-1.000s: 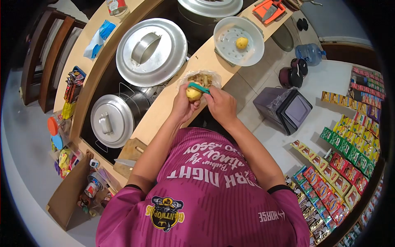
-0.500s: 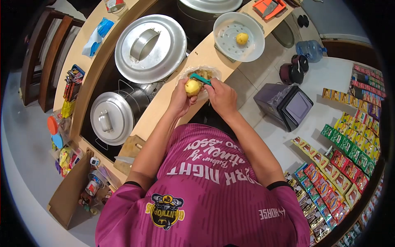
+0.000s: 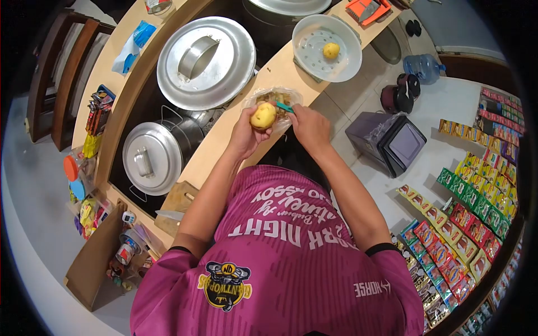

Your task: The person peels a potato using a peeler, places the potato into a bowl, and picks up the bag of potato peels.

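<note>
Closed around a pale yellow potato (image 3: 263, 116), my left hand (image 3: 246, 134) holds it over the near edge of the counter. My right hand (image 3: 311, 129) grips a green peeler (image 3: 284, 107), whose head lies just beyond the potato's upper right side. Beneath and behind both is a clear plastic bag (image 3: 293, 96) with brownish peelings in it. Further along the counter, a white bowl with a dotted bottom (image 3: 350, 67) holds one peeled potato (image 3: 331, 51).
Large lidded pots (image 3: 224, 84) stand left of the counter strip (image 3: 218, 143). A knife (image 3: 170, 214) lies on a wooden board (image 3: 180, 199). An orange grater (image 3: 370, 11) sits at the far end. On the floor at right are a bin (image 3: 386, 143) and a water bottle (image 3: 423, 68).
The peeler has moved off the potato to the right, with my right hand shifting slightly right. The potato in my left hand has turned, showing more of its peeled face.
</note>
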{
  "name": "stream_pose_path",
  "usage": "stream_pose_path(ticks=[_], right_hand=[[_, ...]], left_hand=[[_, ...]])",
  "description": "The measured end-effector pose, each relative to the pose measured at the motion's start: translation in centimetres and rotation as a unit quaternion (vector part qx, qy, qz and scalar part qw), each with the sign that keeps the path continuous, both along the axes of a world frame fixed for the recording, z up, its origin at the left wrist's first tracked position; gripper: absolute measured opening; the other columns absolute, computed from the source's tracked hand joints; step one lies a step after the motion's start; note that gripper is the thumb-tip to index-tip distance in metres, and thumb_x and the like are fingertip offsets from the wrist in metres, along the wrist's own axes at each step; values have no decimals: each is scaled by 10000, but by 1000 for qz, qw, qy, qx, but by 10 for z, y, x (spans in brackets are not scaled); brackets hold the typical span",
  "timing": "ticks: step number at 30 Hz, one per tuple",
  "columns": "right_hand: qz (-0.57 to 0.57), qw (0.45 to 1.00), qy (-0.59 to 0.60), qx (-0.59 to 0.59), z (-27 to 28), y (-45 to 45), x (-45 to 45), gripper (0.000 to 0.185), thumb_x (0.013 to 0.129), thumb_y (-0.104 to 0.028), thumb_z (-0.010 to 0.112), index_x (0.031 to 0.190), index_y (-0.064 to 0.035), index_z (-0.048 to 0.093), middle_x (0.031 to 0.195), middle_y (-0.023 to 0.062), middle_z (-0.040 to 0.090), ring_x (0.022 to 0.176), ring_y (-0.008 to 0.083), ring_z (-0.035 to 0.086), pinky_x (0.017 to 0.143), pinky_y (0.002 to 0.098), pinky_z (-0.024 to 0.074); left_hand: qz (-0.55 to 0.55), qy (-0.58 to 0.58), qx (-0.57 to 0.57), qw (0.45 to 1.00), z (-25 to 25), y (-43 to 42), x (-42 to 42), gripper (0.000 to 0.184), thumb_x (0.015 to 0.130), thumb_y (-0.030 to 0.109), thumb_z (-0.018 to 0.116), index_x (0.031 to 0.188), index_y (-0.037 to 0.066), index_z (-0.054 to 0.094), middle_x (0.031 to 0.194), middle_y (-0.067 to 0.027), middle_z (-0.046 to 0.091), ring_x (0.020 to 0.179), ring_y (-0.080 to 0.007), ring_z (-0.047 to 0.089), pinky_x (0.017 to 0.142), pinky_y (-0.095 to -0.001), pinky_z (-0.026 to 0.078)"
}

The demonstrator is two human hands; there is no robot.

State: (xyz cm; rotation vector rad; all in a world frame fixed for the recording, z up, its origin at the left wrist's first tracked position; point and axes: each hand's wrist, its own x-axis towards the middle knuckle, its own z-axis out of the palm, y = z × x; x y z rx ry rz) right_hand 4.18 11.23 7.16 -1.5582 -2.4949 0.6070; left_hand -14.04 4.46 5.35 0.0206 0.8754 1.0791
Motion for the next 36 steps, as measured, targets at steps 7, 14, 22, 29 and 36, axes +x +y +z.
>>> stream_pose_path(ticks=[7,14,22,29,36], right_hand=[[-33,998,41,30,18,-5,2,169,901,-242,658,943,-86,608,781,118,633,755,344,657,624,485,498],[-85,990,108,-21,24,-11,2,177,919,-226,647,1015,-79,627,871,153,672,801,395,651,643,475,498],[-138,964,202,-101,8,-14,5,191,950,-192,623,1032,-20,626,750,199,627,684,355,638,626,393,482],[-120,958,228,-129,12,-19,4,174,948,-161,615,1029,-6,617,763,207,625,701,369,636,633,393,483],[-49,980,187,-38,36,-24,-10,191,913,-204,652,1059,-85,625,886,165,672,799,410,651,651,490,502]], left_hand=[[36,-29,-2,999,-12,2,1,410,1023,416,424,1220,75,539,1008,-81,659,756,-158,622,591,-250,471],[28,3,-3,1000,-17,3,5,393,1024,413,442,1208,79,535,1022,-87,666,796,-176,654,580,-248,464],[123,-172,-81,974,-10,15,8,520,1015,547,406,1146,76,585,904,-93,675,767,-193,679,555,-254,551],[108,-92,-77,987,-2,13,15,509,1022,566,408,1138,104,588,906,-53,664,683,-137,617,468,-207,445],[90,-39,-63,993,1,13,21,537,1033,580,365,1120,100,591,901,-38,643,684,-118,571,489,-220,419]])
